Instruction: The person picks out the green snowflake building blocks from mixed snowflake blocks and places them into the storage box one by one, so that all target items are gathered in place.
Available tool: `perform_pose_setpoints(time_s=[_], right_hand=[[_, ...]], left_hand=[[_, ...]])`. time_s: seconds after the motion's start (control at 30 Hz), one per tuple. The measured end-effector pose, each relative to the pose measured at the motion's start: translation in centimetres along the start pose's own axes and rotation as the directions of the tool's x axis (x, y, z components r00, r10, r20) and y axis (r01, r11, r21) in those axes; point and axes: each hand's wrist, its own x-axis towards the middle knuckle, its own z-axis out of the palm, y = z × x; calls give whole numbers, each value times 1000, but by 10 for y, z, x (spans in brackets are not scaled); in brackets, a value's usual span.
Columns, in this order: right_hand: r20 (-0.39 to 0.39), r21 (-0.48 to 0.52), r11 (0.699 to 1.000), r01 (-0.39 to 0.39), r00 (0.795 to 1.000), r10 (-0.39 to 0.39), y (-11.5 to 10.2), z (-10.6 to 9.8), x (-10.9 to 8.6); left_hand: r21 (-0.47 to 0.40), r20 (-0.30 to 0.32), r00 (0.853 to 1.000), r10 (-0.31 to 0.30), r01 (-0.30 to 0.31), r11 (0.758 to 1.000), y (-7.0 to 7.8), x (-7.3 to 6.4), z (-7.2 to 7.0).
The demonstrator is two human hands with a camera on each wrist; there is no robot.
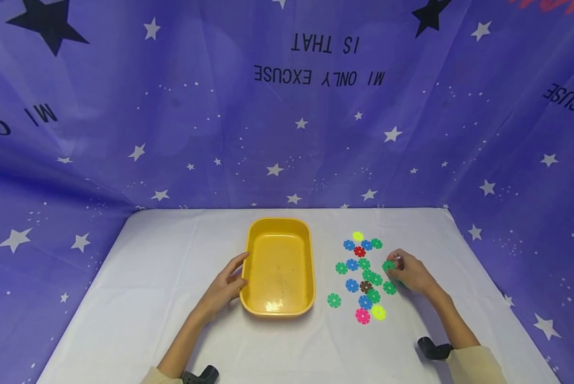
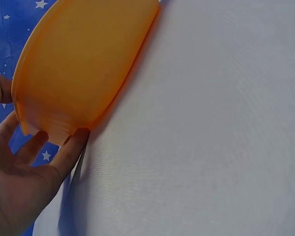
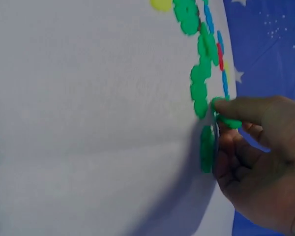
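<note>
A yellow plastic basin (image 1: 277, 312) stands mid-table with nothing visible inside. My left hand (image 1: 224, 290) holds its left side, with thumb and fingertips at the rim and outer wall; the left wrist view shows the fingers (image 2: 73, 150) spread against the wall. Over on the right, my right hand (image 1: 412, 272) pinches a green notched plastic disc (image 1: 388, 265) between thumb and fingers. Another green disc (image 3: 207, 150) lies beside that hand, partly hidden in the head view. Several loose discs lie to its left, among them a red one (image 1: 359, 252) and a brown one (image 1: 366, 287).
A white cloth (image 1: 148, 277) covers the table. Purple star-printed fabric (image 1: 277, 133) rises behind it and on both sides. The pink disc (image 1: 363, 316) lies nearest the front of the scattered pieces. Black wrist devices (image 1: 433, 349) sit by both sleeves.
</note>
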Motion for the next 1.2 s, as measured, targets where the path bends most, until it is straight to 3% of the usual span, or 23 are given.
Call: perform_pose_setpoints(time_s=[0.2, 0.3, 0.47, 0.77, 1.0, 1.2], right_hand=[[-153, 13, 992, 124, 981, -120, -24, 0, -4], [-177, 82, 972, 219, 963, -202, -48, 2, -6], [-118, 274, 911, 307, 951, -285, -94, 14, -9], [38, 474, 835, 281, 940, -338, -166, 52, -7], [132, 501, 826, 259, 920, -368, -204, 91, 1], [176, 410, 860, 305, 898, -403, -224, 121, 5]], left_hand=[[4, -8, 1000, -5, 5, 1000, 0, 0, 0], [2, -6, 1000, -6, 6, 1000, -1, 0, 0], [1, -6, 1000, -2, 2, 1000, -1, 1, -1], [1, -13, 1000, -9, 9, 1000, -1, 1, -1], [4, -18, 1000, -13, 13, 1000, 0, 0, -1], [12, -26, 999, -19, 19, 1000, 1, 0, 0]])
